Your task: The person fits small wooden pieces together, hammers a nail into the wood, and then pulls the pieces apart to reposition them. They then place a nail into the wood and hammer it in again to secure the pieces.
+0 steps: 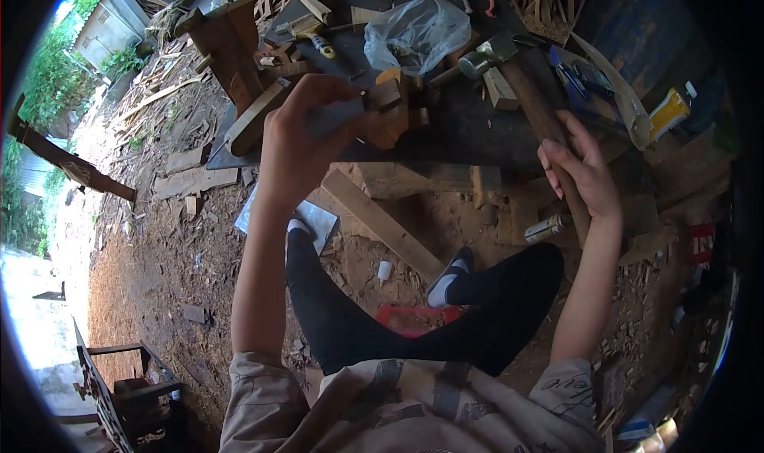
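Observation:
My right hand (579, 163) is wrapped round the wooden handle of a hammer (535, 95), gripping it partway down. The metal head points up and left, over the dark workbench (469, 138). My left hand (306, 126) is curved over the bench edge, thumb and fingers apart. Its fingertips are right at a small brown wooden piece (387, 128) with a rounded orange-brown edge. Left of that hand, a long wooden bar (253, 123) lies on the bench.
A clear plastic bag (419, 33), a yellow-handled tool (322, 45) and wood offcuts lie farther back on the bench. A yellow container (670, 112) stands at right. Below are a plank (386, 222), a red plastic object (415, 320) and ground strewn with chips.

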A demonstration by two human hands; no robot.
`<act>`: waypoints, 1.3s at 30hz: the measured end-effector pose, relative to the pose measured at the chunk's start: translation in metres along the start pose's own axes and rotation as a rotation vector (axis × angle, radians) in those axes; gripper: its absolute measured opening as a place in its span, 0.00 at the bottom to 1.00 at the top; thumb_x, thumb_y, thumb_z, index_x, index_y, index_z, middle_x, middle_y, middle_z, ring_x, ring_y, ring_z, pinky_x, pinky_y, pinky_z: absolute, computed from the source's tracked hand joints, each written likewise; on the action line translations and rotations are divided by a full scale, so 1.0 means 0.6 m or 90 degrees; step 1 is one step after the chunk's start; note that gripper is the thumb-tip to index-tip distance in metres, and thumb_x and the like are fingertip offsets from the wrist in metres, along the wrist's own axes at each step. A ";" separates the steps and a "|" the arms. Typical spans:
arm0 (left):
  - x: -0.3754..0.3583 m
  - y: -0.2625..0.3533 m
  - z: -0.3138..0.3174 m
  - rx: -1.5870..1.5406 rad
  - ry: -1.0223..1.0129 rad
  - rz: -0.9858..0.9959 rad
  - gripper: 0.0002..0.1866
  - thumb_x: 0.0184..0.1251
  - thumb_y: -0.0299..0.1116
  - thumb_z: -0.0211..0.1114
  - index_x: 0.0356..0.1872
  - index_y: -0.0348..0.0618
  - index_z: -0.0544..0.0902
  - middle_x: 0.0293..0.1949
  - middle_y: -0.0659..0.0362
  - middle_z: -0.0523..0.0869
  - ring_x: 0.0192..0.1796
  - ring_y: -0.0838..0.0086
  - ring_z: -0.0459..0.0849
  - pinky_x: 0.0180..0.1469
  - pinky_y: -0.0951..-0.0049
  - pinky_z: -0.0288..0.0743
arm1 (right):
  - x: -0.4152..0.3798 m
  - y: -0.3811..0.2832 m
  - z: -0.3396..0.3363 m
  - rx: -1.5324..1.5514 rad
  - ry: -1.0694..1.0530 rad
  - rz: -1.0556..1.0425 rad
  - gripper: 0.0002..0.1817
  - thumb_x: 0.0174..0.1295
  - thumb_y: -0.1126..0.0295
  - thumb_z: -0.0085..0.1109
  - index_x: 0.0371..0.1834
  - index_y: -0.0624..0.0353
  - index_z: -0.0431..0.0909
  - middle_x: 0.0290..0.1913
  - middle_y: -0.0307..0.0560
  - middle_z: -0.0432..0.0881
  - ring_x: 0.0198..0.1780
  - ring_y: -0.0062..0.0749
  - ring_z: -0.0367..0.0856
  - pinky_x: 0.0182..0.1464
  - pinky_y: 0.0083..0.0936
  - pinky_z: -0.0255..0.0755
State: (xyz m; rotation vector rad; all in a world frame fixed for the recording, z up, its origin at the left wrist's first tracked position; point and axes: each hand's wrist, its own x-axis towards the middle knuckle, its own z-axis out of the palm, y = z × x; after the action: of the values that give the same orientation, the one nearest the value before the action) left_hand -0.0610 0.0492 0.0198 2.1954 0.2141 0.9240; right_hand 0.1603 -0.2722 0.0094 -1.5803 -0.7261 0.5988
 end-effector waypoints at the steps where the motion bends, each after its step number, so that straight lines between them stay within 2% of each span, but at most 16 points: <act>1: 0.003 -0.015 -0.004 0.017 0.017 0.063 0.22 0.65 0.36 0.85 0.56 0.40 0.89 0.50 0.58 0.97 0.58 0.68 0.95 0.61 0.65 0.86 | -0.001 0.000 0.001 0.000 0.009 -0.001 0.35 0.78 0.58 0.71 0.79 0.63 0.66 0.33 0.35 0.81 0.26 0.14 0.77 0.25 0.16 0.70; 4: 0.000 -0.036 -0.004 0.000 -0.017 0.050 0.23 0.66 0.35 0.84 0.60 0.41 0.90 0.51 0.56 0.97 0.58 0.67 0.95 0.61 0.65 0.86 | 0.000 -0.001 0.006 0.010 0.028 0.000 0.35 0.78 0.58 0.70 0.79 0.63 0.66 0.33 0.35 0.80 0.26 0.13 0.77 0.25 0.15 0.70; 7: -0.001 -0.035 0.012 -0.045 -0.015 0.020 0.22 0.67 0.35 0.83 0.59 0.41 0.91 0.53 0.54 0.96 0.59 0.66 0.95 0.61 0.64 0.86 | 0.000 -0.002 0.008 -0.001 0.048 0.003 0.35 0.78 0.58 0.70 0.79 0.63 0.65 0.33 0.35 0.80 0.26 0.13 0.77 0.24 0.15 0.70; 10: -0.003 -0.038 0.016 -0.030 -0.047 0.025 0.23 0.68 0.32 0.82 0.63 0.40 0.90 0.56 0.57 0.95 0.60 0.70 0.93 0.65 0.65 0.85 | 0.001 -0.004 0.011 -0.024 0.050 0.006 0.36 0.78 0.57 0.69 0.80 0.63 0.65 0.34 0.36 0.81 0.26 0.13 0.77 0.24 0.15 0.70; 17: 0.001 -0.053 0.029 -0.003 -0.051 0.078 0.20 0.70 0.35 0.81 0.60 0.40 0.93 0.51 0.54 0.96 0.54 0.69 0.94 0.60 0.66 0.85 | 0.002 -0.001 0.014 -0.032 0.060 0.005 0.37 0.77 0.55 0.70 0.80 0.63 0.65 0.34 0.37 0.81 0.26 0.13 0.77 0.23 0.14 0.69; 23: 0.000 -0.046 0.042 -0.074 -0.057 0.064 0.18 0.72 0.35 0.79 0.59 0.38 0.93 0.54 0.54 0.95 0.55 0.68 0.94 0.59 0.66 0.85 | 0.005 0.002 0.010 -0.036 0.060 0.011 0.37 0.78 0.56 0.70 0.80 0.63 0.65 0.34 0.38 0.80 0.26 0.13 0.77 0.22 0.14 0.69; 29: 0.002 -0.047 0.049 -0.078 -0.046 0.113 0.16 0.72 0.32 0.79 0.56 0.36 0.94 0.53 0.53 0.94 0.52 0.68 0.95 0.54 0.66 0.88 | 0.005 0.000 0.013 -0.036 0.057 0.010 0.37 0.78 0.57 0.69 0.81 0.64 0.64 0.34 0.38 0.80 0.25 0.13 0.77 0.22 0.14 0.69; 32: 0.005 -0.051 0.051 -0.018 -0.046 0.157 0.15 0.72 0.31 0.79 0.56 0.37 0.94 0.53 0.53 0.94 0.51 0.66 0.96 0.52 0.66 0.88 | 0.005 -0.002 0.013 -0.035 0.053 0.018 0.38 0.78 0.57 0.69 0.81 0.64 0.63 0.34 0.38 0.81 0.25 0.13 0.77 0.21 0.14 0.69; 39: 0.007 -0.056 0.053 0.005 -0.026 0.171 0.14 0.73 0.30 0.78 0.57 0.40 0.95 0.54 0.52 0.94 0.50 0.64 0.96 0.52 0.65 0.89 | 0.004 0.001 0.010 -0.031 0.055 0.012 0.38 0.78 0.57 0.69 0.82 0.64 0.62 0.35 0.39 0.81 0.25 0.13 0.77 0.21 0.14 0.69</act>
State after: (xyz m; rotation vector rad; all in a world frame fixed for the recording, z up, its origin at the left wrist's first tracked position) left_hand -0.0327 0.0570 -0.0158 2.2836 -0.0996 1.0221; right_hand 0.1577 -0.2664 0.0082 -1.6502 -0.6657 0.5269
